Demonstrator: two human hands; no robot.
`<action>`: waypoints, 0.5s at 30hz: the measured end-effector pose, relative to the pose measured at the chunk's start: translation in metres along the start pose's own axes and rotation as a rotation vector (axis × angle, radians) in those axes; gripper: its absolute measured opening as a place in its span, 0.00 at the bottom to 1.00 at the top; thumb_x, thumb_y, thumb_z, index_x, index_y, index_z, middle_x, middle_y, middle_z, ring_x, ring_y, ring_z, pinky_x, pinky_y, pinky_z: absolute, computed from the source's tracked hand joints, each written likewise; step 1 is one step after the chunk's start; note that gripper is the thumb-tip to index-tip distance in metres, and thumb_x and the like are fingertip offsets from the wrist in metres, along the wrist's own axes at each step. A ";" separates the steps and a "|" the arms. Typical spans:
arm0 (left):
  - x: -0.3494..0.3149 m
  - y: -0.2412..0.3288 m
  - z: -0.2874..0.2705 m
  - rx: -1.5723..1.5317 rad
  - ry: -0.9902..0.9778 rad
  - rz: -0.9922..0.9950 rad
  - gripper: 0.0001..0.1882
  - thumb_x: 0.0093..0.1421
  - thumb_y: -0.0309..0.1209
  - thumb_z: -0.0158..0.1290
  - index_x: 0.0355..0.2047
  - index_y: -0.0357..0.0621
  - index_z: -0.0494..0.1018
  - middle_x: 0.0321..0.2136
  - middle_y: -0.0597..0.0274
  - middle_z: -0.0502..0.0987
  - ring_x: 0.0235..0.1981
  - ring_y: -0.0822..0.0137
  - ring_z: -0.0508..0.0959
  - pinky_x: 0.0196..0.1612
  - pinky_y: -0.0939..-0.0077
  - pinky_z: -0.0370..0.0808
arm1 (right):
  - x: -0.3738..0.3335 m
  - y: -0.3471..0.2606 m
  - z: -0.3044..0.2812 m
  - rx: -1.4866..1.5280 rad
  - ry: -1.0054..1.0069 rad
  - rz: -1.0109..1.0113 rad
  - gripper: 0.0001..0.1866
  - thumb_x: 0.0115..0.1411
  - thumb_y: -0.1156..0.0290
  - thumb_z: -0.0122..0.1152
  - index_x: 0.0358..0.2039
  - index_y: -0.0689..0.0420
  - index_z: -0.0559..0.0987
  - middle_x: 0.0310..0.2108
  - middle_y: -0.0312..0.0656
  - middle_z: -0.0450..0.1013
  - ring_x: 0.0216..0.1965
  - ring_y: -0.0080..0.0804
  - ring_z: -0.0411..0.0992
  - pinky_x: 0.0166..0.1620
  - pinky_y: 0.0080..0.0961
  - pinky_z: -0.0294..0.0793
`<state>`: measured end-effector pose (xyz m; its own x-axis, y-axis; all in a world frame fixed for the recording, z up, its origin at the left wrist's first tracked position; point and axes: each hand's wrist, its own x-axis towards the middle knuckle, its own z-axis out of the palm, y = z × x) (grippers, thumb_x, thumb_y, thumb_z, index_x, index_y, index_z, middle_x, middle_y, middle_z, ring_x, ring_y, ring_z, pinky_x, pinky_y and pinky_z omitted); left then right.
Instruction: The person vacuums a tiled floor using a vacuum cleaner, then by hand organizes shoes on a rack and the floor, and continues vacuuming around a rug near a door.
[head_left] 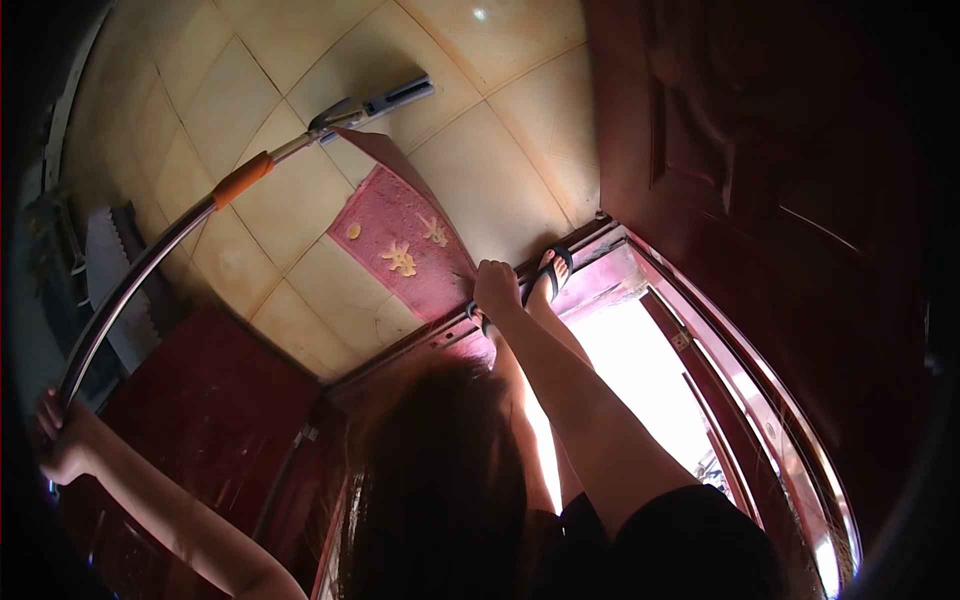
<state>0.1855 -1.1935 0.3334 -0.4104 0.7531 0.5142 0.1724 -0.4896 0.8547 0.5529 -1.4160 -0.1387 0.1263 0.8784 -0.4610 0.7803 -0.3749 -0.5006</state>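
At the far left my left hand (65, 440) is wrapped round the upper end of a mop's silver pole (135, 278). The pole carries an orange sleeve (243, 180) and runs up to a grey mop head (385, 101) on the tiles. A red doormat (385, 235) with raised yellow characters lies before the threshold, its right side lifted and folded upward. My right hand (497, 288) is closed at the mat's near right corner and appears to grip that edge; its fingertips are hidden. The mat's upper corner meets the mop head's lower end.
My feet in dark sandals (556, 270) stand at the door sill (430, 335). A dark red carved door (760, 180) rises at the right, and another dark red panel (200, 400) stands at the left. Pale tiles (300, 60) cover the floor. Bright light enters through the doorway.
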 end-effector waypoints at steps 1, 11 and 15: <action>-0.004 0.001 0.003 0.006 0.024 -0.008 0.09 0.41 0.31 0.37 0.10 0.42 0.53 0.08 0.61 0.51 0.11 0.65 0.56 0.24 0.66 0.60 | -0.003 -0.004 -0.004 -0.031 0.002 -0.026 0.05 0.43 0.74 0.46 0.19 0.62 0.70 0.21 0.50 0.69 0.27 0.43 0.69 0.34 0.31 0.69; -0.084 0.006 0.067 -0.022 -0.008 0.018 0.11 0.38 0.27 0.37 0.06 0.51 0.47 0.06 0.65 0.45 0.10 0.67 0.52 0.28 0.66 0.62 | -0.009 0.000 0.002 0.051 -0.006 0.066 0.11 0.45 0.68 0.46 0.23 0.64 0.71 0.23 0.55 0.69 0.29 0.48 0.69 0.35 0.37 0.68; -0.106 0.009 0.064 0.010 0.044 0.063 0.11 0.38 0.29 0.37 0.06 0.51 0.47 0.06 0.65 0.44 0.09 0.67 0.53 0.28 0.65 0.63 | 0.013 -0.011 0.016 0.137 0.061 0.079 0.10 0.45 0.70 0.45 0.22 0.62 0.73 0.25 0.55 0.69 0.31 0.49 0.68 0.37 0.37 0.66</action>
<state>0.2873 -1.2497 0.2909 -0.4371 0.7011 0.5634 0.2082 -0.5304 0.8217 0.5362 -1.4050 -0.1515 0.2242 0.8595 -0.4593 0.6760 -0.4766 -0.5620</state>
